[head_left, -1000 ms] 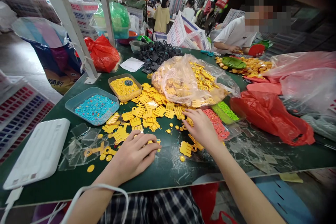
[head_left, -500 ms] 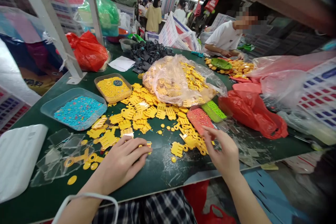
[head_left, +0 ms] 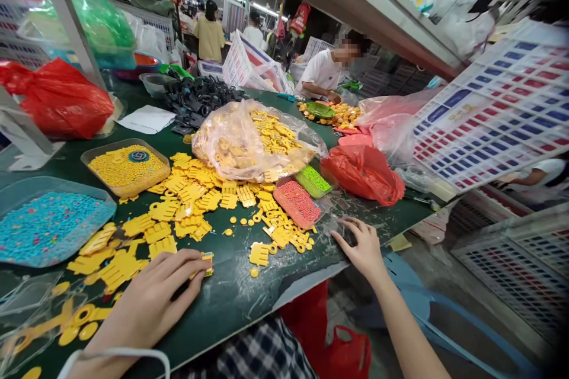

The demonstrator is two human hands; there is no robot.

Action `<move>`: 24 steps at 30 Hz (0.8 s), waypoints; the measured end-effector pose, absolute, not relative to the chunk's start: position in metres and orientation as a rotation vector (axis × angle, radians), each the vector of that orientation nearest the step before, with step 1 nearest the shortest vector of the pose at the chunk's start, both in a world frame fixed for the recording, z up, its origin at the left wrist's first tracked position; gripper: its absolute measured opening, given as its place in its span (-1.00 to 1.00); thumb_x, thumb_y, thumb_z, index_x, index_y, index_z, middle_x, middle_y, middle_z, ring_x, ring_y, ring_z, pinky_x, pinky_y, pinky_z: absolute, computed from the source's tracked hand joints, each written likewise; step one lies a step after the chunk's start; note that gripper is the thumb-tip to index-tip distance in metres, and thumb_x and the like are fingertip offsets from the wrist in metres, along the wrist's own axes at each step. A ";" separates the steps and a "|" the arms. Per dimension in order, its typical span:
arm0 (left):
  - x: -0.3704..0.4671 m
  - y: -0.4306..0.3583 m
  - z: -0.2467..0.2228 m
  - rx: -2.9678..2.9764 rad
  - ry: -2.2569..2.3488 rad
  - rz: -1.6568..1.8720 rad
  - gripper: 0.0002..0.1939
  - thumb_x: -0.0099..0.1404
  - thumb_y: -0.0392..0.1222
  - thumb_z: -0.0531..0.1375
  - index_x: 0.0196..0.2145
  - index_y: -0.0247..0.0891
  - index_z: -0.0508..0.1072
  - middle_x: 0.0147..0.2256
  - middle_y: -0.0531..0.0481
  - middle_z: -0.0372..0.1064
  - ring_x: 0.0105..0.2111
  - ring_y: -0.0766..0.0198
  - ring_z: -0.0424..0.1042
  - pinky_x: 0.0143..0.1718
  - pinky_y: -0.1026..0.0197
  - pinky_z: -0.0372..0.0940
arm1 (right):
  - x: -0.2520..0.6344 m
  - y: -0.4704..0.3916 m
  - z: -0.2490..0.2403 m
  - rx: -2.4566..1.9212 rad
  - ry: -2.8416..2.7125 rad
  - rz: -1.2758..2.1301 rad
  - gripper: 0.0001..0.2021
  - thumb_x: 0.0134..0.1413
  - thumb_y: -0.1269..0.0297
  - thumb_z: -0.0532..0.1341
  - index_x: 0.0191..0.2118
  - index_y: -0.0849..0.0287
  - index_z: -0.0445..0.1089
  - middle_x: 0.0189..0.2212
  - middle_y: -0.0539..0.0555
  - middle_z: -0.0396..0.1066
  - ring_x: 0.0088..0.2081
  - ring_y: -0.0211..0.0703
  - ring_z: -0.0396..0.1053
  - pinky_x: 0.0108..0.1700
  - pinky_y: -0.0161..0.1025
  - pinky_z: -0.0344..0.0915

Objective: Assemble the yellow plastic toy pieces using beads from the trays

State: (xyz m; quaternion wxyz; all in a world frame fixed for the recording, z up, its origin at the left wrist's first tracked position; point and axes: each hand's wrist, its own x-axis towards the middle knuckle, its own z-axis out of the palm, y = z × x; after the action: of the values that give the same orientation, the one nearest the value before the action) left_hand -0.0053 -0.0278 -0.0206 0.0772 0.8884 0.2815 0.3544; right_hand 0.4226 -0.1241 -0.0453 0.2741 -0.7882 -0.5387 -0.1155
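Observation:
My left hand (head_left: pixel 164 290) is closed over a small yellow plastic piece (head_left: pixel 207 264) with bits of colour on it, low against the green tabletop. Its fingers cover most of that piece. To the right, my right hand (head_left: pixel 362 249) is open, thumb and fingers apart, close above the table near some clear plastic scraps. Just left of it stands a tray of pink-red beads (head_left: pixel 297 202), joined by a tray of green beads (head_left: pixel 315 181). Loose yellow plastic parts (head_left: pixel 259 253), some comb-shaped and some round, are scattered between my hands.
A clear bag of yellow parts (head_left: pixel 235 142) lies mid-table. On the left stand trays of blue beads (head_left: pixel 42 225) and yellow beads (head_left: pixel 122 166). A red bag (head_left: pixel 364 172) and tilted white crate (head_left: pixel 493 112) are at the right. A co-worker (head_left: pixel 322 71) sits across the table.
The view has swung right, so the table's contents sit further left. My right hand has moved from the pink-red bead tray to the table right of it. My left hand keeps the yellow piece.

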 end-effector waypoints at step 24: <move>-0.009 -0.036 0.006 1.609 0.810 1.119 -0.63 0.16 0.11 0.33 -0.16 -0.15 0.63 -0.26 -0.13 0.50 -0.20 0.16 0.48 -0.16 0.15 0.41 | 0.181 -0.032 0.033 -0.901 -1.629 1.485 -0.63 0.07 -0.10 0.25 -0.39 0.13 0.26 -0.38 0.02 0.48 -0.30 -0.20 0.45 -0.21 -0.21 0.35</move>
State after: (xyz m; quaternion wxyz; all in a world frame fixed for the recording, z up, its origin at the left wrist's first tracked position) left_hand -0.0091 -0.0355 0.0062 0.4886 0.6621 0.3333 0.4602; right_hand 0.1813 -0.0322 0.0325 0.3708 -0.3514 -0.6353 0.5791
